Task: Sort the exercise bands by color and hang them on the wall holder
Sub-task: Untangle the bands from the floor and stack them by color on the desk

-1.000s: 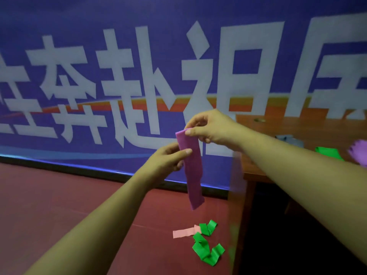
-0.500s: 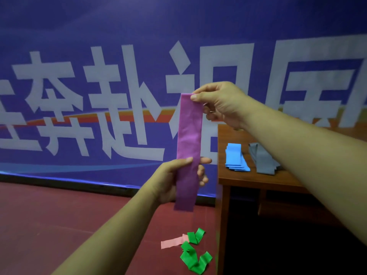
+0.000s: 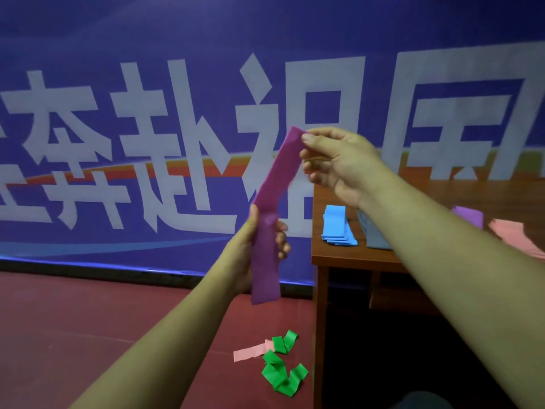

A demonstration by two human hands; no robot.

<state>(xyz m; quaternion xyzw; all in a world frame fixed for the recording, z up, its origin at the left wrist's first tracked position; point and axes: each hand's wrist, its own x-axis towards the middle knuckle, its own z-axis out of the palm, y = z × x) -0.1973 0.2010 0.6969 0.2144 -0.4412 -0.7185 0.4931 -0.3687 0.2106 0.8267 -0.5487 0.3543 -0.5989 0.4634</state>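
Tilting now, the purple band [image 3: 264, 267] leans right where it hung straight before. Left hand [image 3: 240, 252] grips its middle, right hand [image 3: 339, 166] pinches the top end. Green bands [image 3: 277, 376] and a pink band [image 3: 250, 351] litter the floor; a blue stack [image 3: 336, 225] sits on the table [image 3: 354, 258] beyond.

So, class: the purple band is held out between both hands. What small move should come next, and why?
Probably carry the purple band across to the purple pile on the table: the right hand pinches its top, the left hand grips its middle, and piles there go by colour.
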